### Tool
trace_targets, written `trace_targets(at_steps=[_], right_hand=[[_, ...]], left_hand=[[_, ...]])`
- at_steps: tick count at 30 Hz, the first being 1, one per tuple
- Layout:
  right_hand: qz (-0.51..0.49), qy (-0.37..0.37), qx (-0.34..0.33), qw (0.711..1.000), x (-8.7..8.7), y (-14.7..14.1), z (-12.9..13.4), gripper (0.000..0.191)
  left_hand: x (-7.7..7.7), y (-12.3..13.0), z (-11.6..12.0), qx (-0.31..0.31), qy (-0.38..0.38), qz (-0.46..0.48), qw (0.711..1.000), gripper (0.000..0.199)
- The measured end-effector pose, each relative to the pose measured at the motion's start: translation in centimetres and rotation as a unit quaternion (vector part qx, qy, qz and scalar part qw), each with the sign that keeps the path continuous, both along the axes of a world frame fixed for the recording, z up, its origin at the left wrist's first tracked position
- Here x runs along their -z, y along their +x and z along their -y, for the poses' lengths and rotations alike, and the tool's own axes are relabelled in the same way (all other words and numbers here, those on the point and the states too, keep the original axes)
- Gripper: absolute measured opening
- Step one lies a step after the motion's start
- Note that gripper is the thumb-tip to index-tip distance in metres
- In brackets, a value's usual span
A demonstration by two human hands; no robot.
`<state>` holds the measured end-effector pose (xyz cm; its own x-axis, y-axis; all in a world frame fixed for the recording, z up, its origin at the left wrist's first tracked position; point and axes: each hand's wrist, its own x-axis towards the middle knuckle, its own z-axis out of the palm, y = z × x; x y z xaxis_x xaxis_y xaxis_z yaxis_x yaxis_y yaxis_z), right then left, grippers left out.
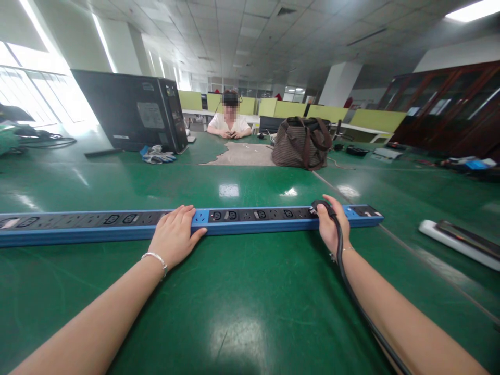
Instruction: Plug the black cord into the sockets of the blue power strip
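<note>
A long blue power strip (250, 227) with black socket panels lies across the green table. My left hand (174, 229) rests over the strip left of its middle, with the thumb out along the front side; it presses on the strip more than it wraps around it. Near the strip's right end, my right hand (334, 225) grips a black power plug (322, 207). The plug's metal prongs point left and show just above the sockets. Its thick black cord (346, 281) runs down along my right forearm toward the lower right.
A black computer tower (133, 109) stands at the back left, with work gloves (157, 154) beside it. A brown bag (299, 143) sits at the back. Across the table (242, 291) sits a person (229, 122). A white power strip (457, 242) lies at the right.
</note>
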<state>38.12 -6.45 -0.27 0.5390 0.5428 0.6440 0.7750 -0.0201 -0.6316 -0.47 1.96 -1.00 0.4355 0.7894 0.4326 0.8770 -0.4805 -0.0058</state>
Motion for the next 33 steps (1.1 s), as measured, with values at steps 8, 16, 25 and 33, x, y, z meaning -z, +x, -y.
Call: trace_targets(at_steps=[8,16,25,33], right_hand=[[0.069,-0.082,-0.121,0.987,-0.8,-4.8,-0.2,0.041],[0.086,-0.143,-0.207,0.964,-1.0,-10.8,-1.3,0.037],[0.069,-0.155,-0.182,0.968,-1.3,-14.1,-3.4,0.032],[0.134,-0.183,-0.127,0.966,-1.6,-15.1,-3.8,0.034]], left_hand=[[-0.1,0.1,0.1,-0.001,0.007,-0.005,1.0,0.053],[-0.3,0.2,0.2,0.003,0.008,0.001,1.0,0.053],[-0.1,0.2,0.1,0.0,0.014,-0.007,1.0,0.054],[0.0,0.2,0.1,-0.002,0.017,-0.003,1.0,0.053]])
